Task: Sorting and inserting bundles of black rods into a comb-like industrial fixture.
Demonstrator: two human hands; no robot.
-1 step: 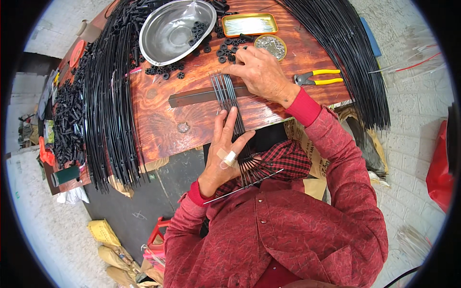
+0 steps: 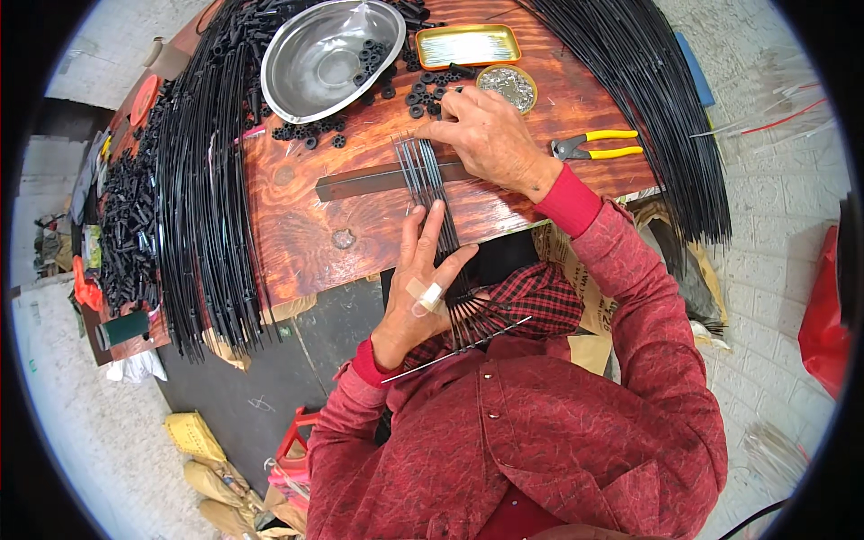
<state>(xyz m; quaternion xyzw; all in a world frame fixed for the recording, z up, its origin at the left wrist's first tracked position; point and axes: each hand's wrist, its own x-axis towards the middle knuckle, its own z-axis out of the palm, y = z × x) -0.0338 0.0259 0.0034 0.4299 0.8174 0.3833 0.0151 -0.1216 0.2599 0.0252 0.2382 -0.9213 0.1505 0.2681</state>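
Observation:
A set of thin black ribs (image 2: 447, 236), like those of an umbrella frame, runs from my lap over the table's near edge, its pale tips lying across a flat dark bar (image 2: 360, 184). Fingers stretched, my left hand (image 2: 412, 283) rests on the ribs near the edge. Closed at the far tips is my right hand (image 2: 497, 142), its index finger and thumb at the rib ends; what it pinches is too small to make out. Over my lap the ribs fan out to a thin straight rod (image 2: 486, 338).
Beyond my hands stand a steel bowl (image 2: 310, 67) with black rings, a yellow tin (image 2: 469, 65) of pins and a round dish (image 2: 507, 87) of small metal bits. Yellow-handled pliers (image 2: 612, 136) lie right. Long black rib bundles (image 2: 202, 216) flank both sides of the wooden table (image 2: 301, 238).

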